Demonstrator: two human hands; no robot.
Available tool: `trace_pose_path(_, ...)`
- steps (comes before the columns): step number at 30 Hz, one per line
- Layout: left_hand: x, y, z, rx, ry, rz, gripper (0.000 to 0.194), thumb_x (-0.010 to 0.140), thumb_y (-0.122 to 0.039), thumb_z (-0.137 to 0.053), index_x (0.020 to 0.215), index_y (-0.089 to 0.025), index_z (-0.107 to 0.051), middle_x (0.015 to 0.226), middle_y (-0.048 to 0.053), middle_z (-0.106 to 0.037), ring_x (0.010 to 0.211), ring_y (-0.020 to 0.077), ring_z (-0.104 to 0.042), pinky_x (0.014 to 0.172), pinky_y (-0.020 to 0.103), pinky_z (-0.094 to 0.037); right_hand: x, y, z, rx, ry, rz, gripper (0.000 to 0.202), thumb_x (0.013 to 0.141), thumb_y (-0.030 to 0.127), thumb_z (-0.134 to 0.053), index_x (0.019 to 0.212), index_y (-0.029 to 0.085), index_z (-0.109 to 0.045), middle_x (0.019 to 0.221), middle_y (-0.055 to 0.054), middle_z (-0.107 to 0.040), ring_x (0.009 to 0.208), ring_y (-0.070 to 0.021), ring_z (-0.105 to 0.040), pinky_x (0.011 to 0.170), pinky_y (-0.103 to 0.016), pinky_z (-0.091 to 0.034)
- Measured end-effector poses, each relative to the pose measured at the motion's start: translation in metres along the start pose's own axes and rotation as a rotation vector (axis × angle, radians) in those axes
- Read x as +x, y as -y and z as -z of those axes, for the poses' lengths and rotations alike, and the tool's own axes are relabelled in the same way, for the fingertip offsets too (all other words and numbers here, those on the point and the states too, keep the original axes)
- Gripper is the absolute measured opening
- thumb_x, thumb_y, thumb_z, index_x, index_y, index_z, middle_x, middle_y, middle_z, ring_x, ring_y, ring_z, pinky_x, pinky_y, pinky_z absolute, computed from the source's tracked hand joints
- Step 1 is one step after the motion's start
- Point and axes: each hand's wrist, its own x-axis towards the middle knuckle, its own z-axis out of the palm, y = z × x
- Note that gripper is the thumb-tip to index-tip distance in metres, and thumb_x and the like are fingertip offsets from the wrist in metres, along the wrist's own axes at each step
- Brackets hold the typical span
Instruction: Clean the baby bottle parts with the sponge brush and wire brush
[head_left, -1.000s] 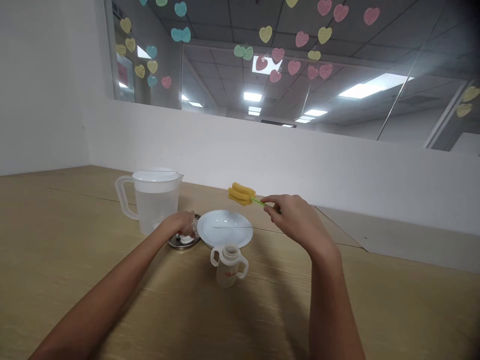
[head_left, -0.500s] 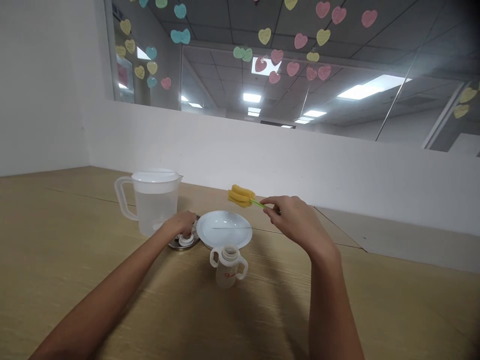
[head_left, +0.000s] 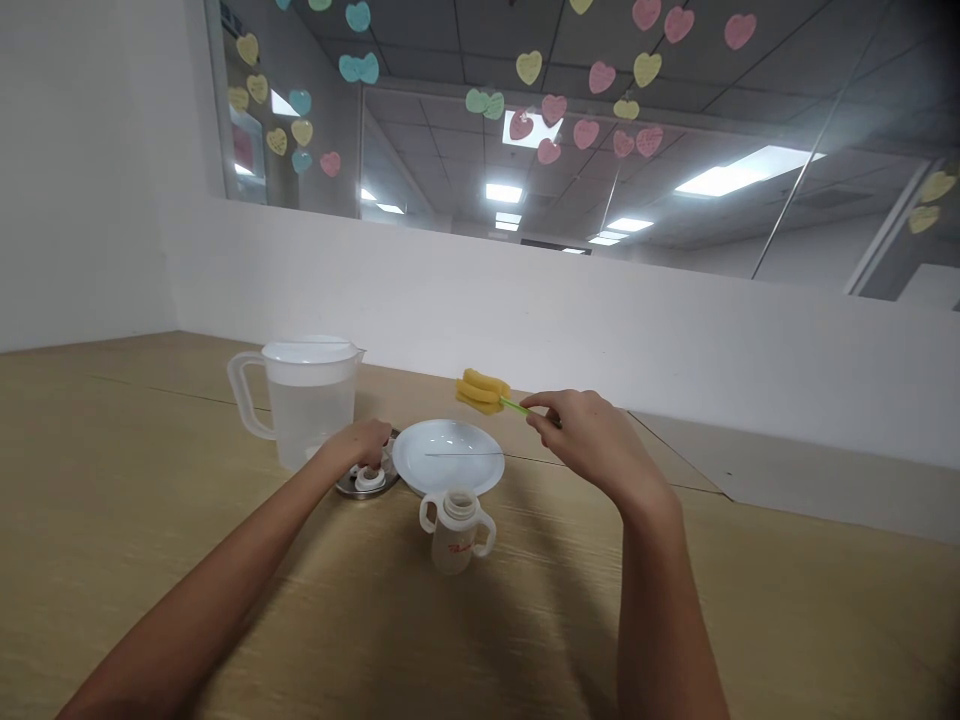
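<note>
My right hand (head_left: pixel 577 430) is closed round the green handle of a yellow sponge bottle brush (head_left: pixel 482 390), held up in the air behind and right of a white bowl (head_left: pixel 450 440). On the left, my left hand (head_left: pixel 365 442) reaches down to a round metal tray (head_left: pixel 367 493), its fingers closed over small parts there; what they grip is hidden. A white ring-shaped cap (head_left: pixel 370 480) lies on that tray below the fingers. In front of the bowl stands an uncapped baby bottle (head_left: pixel 452 540) with two side handles and red lettering.
A clear plastic jug (head_left: pixel 311 410) with a white lid stands behind my left hand, its handle to the left. The wooden table (head_left: pixel 750 600) meets a white wall (head_left: pixel 420 290) under a window with heart-shaped notes.
Hardly anything differs. The view shifts very slightly, while both hands, the bottle brush and the baby bottle keep their places.
</note>
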Motion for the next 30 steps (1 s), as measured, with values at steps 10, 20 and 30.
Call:
trace_pose_path(10, -0.026, -0.015, 0.024, -0.029, -0.174, -0.094, 0.044, 0.074, -0.034, -0.054, 0.114, -0.015, -0.051, 0.106, 0.014, -0.062, 0.092, 0.0254, -0.058, 0.072, 0.030, -0.044, 0.002, -0.004, -0.001, -0.037, 0.085, -0.047, 0.031, 0.083, 0.023, -0.042, 0.104, 0.022, -0.064, 0.070, -0.002, -0.064, 0.065, -0.0146, -0.056, 0.058, -0.025, -0.035)
trace_pose_path(20, -0.060, -0.056, 0.032, -0.263, 0.053, -0.543, 0.071, 0.060, -0.055, -0.066, 0.120, -0.020, -0.051, 0.115, 0.005, -0.057, 0.100, 0.0204, -0.053, 0.079, 0.023, -0.040, 0.020, -0.004, -0.028, 0.041, 0.353, 0.003, 0.028, 0.081, 0.020, -0.046, 0.100, 0.016, -0.065, 0.067, -0.005, -0.065, 0.053, -0.0118, -0.056, 0.057, -0.024, -0.038)
trace_pose_path(30, -0.058, -0.062, 0.025, -0.209, 0.045, -0.641, 0.064, 0.057, -0.049, -0.070, 0.114, -0.021, -0.056, 0.107, 0.004, -0.061, 0.091, 0.0207, -0.055, 0.072, 0.024, -0.040, 0.028, -0.008, -0.039, 0.024, 0.411, -0.012, 0.023, 0.080, 0.021, -0.050, 0.095, 0.015, -0.066, 0.064, -0.005, -0.065, 0.049, -0.0096, -0.054, 0.054, -0.021, -0.038)
